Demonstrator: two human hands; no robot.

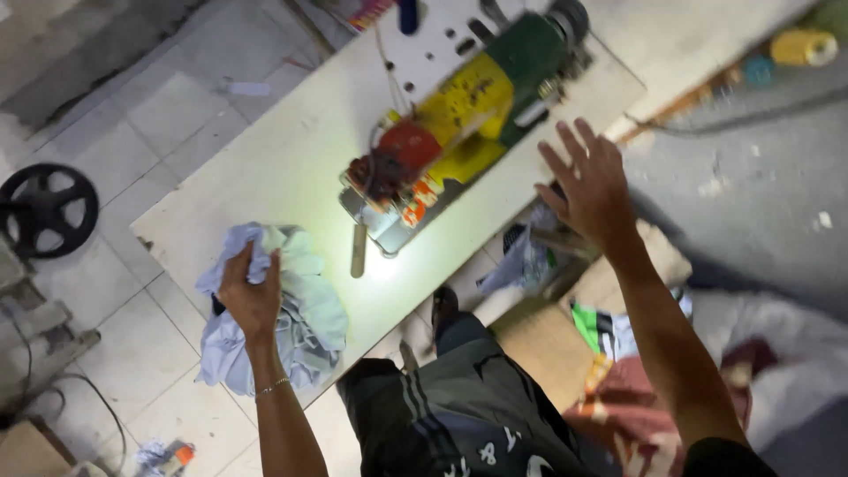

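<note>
Here the left hand [250,296] sits in the lower left of the frame, its grip pressed together on a crumpled bundle of pale blue and mint-green cloth [296,309]. The bundle lies at the near edge of the cream-white table [265,168] and droops a little over that edge toward the tiled floor [168,115]. Its folds are soft and bunched, with a bluish flap sticking up just above the knuckles and a greener layer to the right of the hand. A thin bracelet [272,386] circles the left wrist.

The right hand [590,181] hangs in the air right of centre, fingers spread wide and holding nothing, just beside the table's right edge. Between the two hands, in the upper middle of the frame, stands a sewing machine painted green, yellow and red [468,110], with a bright spot of light on the table below its head. A black wheel [46,210] lies on the floor at the far left, and a yellow thread cone [802,47] shows in the upper right corner.
</note>
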